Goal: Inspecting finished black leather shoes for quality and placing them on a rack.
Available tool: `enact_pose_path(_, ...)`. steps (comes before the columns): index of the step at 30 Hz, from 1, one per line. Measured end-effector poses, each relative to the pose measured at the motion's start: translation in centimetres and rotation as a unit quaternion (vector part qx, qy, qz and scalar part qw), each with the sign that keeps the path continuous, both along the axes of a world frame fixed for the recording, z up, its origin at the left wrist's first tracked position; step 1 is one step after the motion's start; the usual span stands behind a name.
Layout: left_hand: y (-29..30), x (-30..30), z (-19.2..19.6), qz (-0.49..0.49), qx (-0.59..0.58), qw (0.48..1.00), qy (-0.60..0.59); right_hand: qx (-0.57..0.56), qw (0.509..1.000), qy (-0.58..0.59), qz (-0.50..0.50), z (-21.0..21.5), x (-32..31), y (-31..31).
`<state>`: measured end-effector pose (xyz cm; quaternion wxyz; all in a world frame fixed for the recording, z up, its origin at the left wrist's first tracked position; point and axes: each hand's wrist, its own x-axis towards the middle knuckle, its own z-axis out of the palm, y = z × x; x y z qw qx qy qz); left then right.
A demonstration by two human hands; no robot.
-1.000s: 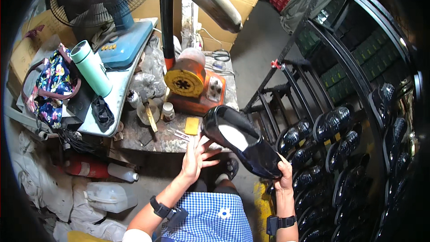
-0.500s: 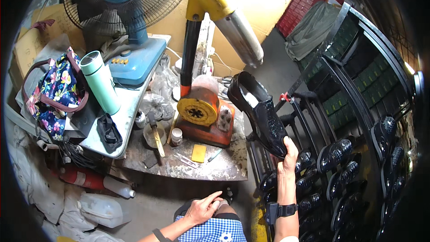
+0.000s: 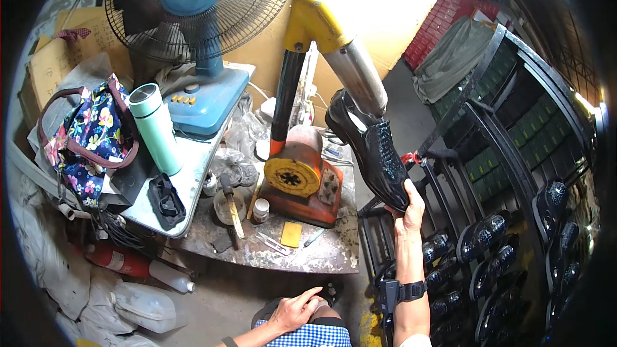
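Note:
A glossy black shoe [image 3: 379, 166] is in my right hand [image 3: 409, 208], which grips it by the toe, thumb on top and fingers underneath. Its heel points up and away from me. The shoe's mouth sits at the lower end of a silver metal tube [image 3: 357, 77], overlapping it in view; I cannot tell how far the tube reaches inside. That tube hangs from a yellow elbow pipe [image 3: 318, 20] on an orange machine [image 3: 302, 199] with a round yellow vent. Over my lap, my left hand [image 3: 297, 311] rests with fingers stretched out, holding nothing.
A worn bench [image 3: 334, 254] carries a yellow block [image 3: 291, 234], a small white jar [image 3: 261, 210] and a brush [image 3: 232, 205]. At left are a blue fan [image 3: 205, 99], mint flask [image 3: 156, 132] and flowered bag [image 3: 96, 135]. Several black shoes fill the rack [image 3: 479, 154] at right.
The shoe has come up to the silver tube's end, where a gap showed before. The whole view has shifted slightly. My left hand stays on my lap.

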<state>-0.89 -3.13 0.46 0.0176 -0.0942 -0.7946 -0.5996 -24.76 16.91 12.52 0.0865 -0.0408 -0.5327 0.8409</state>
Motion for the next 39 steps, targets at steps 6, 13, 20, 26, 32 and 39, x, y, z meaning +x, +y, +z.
enact_pose_path(6,0.1,0.0,-0.1,-0.001,0.004,1.000,-0.003,-0.109,0.984,-0.141,-0.001,-0.4,0.1,0.0)
enact_pose_path(13,0.1,0.0,-0.1,0.007,-0.011,1.000,-0.003,-0.226,0.943,-0.246,-0.008,-0.8,-0.3,0.2)
enact_pose_path(20,0.0,0.1,0.8,0.029,0.007,0.999,-0.032,-0.229,0.933,-0.279,0.002,-3.7,4.0,3.3)
enact_pose_path(26,-0.1,0.3,0.8,0.022,0.036,0.998,-0.050,-0.250,0.947,-0.192,0.068,-9.5,15.9,10.1)
enact_pose_path(32,0.5,0.4,-0.2,0.051,0.045,0.996,-0.060,-0.149,0.975,-0.136,0.089,-10.2,25.9,13.5)
enact_pose_path(39,1.5,0.2,4.2,-0.046,0.449,0.839,-0.304,-0.109,0.977,-0.147,0.111,-9.7,32.0,15.1)
